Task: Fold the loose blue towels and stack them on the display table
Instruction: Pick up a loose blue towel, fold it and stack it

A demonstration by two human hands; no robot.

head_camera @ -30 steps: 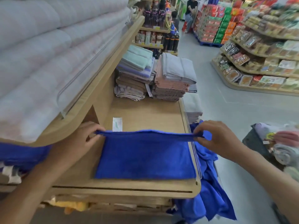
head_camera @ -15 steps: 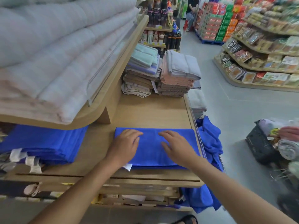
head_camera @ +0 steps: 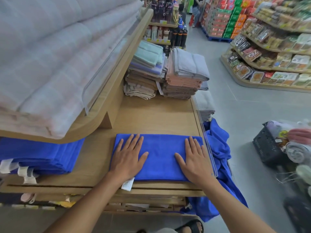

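Folded blue towel (head_camera: 159, 158) lies flat on the wooden surface (head_camera: 154, 118), near its front edge. Left hand (head_camera: 127, 157) presses flat on the towel's left end, fingers straight and spread, gripping nothing. Right hand (head_camera: 193, 158) does the same on the right end. Stack of folded blue towels (head_camera: 42, 155) sits left, under the upper shelf (head_camera: 107, 91). Loose blue towels (head_camera: 218, 145) hang off the surface's right edge.

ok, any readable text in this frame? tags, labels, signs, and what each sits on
No text reads legibly.
White tag at the near edge of the folded blue towel: print too blurred.
White tags on the blue towel stack at left: no legible print.
Yellow shelf-edge label far back: too small.
Snack packets at right: blurred.
Red and green cartons far back: too small.
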